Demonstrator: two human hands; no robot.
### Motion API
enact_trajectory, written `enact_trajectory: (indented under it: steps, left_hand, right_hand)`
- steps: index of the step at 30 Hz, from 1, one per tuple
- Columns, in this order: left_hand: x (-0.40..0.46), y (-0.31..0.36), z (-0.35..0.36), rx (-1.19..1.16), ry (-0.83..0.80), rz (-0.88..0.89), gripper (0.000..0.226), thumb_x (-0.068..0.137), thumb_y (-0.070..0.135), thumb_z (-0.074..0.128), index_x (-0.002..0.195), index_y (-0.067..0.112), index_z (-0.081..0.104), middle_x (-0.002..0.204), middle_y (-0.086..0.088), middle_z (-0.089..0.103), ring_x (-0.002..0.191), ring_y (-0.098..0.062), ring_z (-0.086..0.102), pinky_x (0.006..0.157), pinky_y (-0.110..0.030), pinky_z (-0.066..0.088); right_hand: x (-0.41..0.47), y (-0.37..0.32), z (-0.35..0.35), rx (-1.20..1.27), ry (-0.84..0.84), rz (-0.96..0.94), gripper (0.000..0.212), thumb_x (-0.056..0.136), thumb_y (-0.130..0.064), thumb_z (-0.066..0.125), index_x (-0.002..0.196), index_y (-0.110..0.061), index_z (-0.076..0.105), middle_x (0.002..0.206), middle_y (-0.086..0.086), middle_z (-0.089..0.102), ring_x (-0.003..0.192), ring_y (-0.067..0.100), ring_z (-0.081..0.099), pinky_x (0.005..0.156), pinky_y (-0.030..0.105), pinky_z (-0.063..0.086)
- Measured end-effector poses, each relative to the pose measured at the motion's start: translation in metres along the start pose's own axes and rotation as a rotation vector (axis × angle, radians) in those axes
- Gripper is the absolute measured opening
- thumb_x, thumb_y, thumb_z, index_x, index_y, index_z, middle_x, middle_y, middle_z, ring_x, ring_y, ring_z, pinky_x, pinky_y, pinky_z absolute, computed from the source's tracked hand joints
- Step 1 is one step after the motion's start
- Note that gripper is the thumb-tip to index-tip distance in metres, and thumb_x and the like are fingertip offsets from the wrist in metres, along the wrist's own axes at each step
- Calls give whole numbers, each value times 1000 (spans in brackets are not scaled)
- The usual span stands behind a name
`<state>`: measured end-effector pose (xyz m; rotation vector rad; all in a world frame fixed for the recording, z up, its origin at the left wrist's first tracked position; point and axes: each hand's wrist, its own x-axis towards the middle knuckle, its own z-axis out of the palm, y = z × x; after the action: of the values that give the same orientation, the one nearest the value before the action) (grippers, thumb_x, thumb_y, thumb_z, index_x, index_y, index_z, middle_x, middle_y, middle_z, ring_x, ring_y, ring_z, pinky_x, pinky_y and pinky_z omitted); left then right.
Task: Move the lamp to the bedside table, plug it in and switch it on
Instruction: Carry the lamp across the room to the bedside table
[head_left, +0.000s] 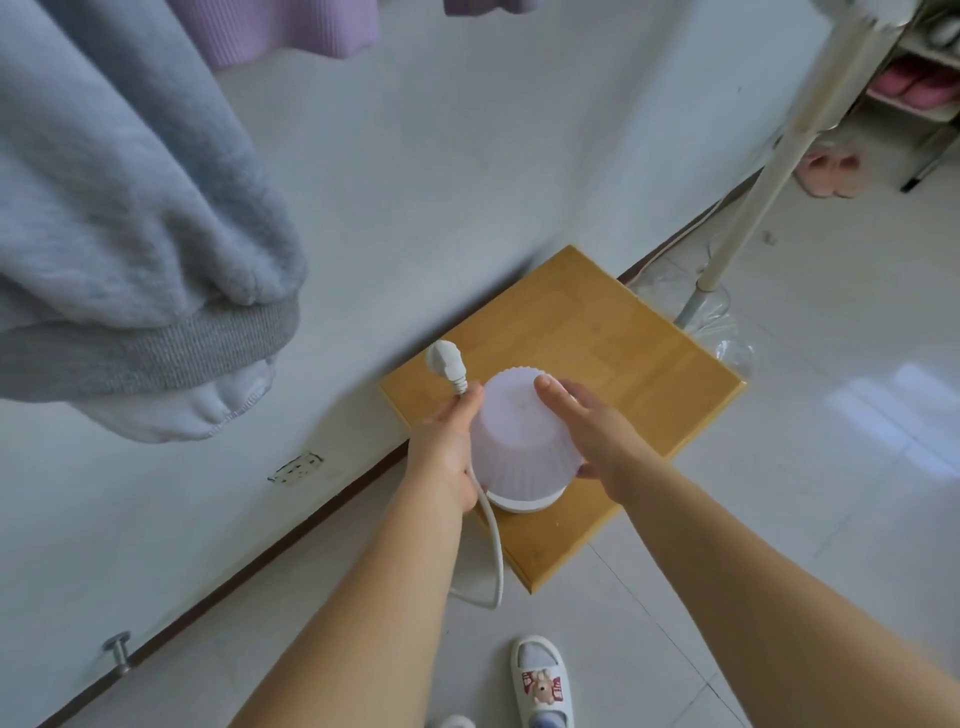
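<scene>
Head view looks down on the lamp, a pale ribbed shade on a white base, held tilted between both hands just over the near corner of the wooden tabletop; whether its base touches the wood I cannot tell. The left hand presses the shade's left side, its fingers also closed around the white cord just below the plug, which sticks up free. The right hand lies flat against the shade's right side, thumb on top. From the left hand the cord loops down past the tabletop's edge (toward the tiled floor). A wall socket sits low on the white wall, left of the tabletop. Grey clothing hangs at upper left.
</scene>
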<state>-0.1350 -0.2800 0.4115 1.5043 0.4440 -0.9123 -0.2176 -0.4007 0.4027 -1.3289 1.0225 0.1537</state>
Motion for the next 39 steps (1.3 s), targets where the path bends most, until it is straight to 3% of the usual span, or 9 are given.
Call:
enact_trajectory:
  steps: [9,13,17,20,23,26,29,35,39]
  left_hand:
    - [-107,12,-2,44,-168,138,15,80,45,64,84,31,70,94,3,72,85,-19,64,62,-31,46]
    - [-180,16,-6,78,-350,224,16,80,41,65,90,31,73,96,5,73,85,-18,64,64,-31,46]
    - [-249,18,-6,169,-534,255,12,80,41,66,87,35,73,99,7,71,91,-19,63,76,-41,47]
    - [-292,17,7,224,-652,247,18,82,39,65,94,28,72,108,-1,70,100,-25,62,82,-45,50]
    - [-332,9,25,277,-770,245,27,81,37,67,103,22,71,112,-4,70,104,-26,62,84,-47,51]
    - [-365,-7,46,369,-862,260,24,82,36,66,102,24,71,112,-2,69,105,-26,60,88,-49,50]
    - [-399,-31,71,461,-944,275,13,81,37,68,86,26,72,99,0,70,97,-24,61,77,-43,53]
    - [-474,-109,128,610,-1106,238,22,77,38,72,93,24,71,91,3,65,86,-20,59,69,-40,53]
    - [-535,-179,161,683,-1196,205,9,76,33,74,74,25,71,78,6,66,75,-18,60,58,-33,50]
  right_hand:
    - [-116,-18,-20,113,182,-114,51,78,-69,48,119,-39,54,117,-7,59,105,20,56,86,42,48]
    - [-203,-20,-27,209,322,-202,26,85,-61,45,89,-42,61,93,-16,64,86,5,60,71,30,46]
    - [-290,-14,-37,305,456,-260,32,87,-60,41,69,-44,62,75,-27,61,70,-5,56,56,23,40]
    - [-347,-7,-51,381,549,-253,31,86,-63,41,83,-39,61,78,-25,57,67,-4,56,49,23,44]
    - [-395,9,-69,441,642,-247,36,86,-65,39,104,-36,51,92,-13,52,79,8,51,63,34,46]
    - [-438,29,-85,524,744,-241,39,84,-65,41,107,-35,51,105,-1,54,83,15,53,68,38,47]
    - [-481,55,-102,611,843,-251,39,82,-66,45,108,-37,53,106,-1,55,83,15,54,64,37,48]
    - [-563,128,-148,727,1045,-276,45,83,-66,42,114,-35,54,106,-4,58,83,13,54,58,31,45]
    - [-622,192,-182,826,1166,-259,47,83,-67,42,112,-34,55,100,-6,61,79,12,57,55,30,46]
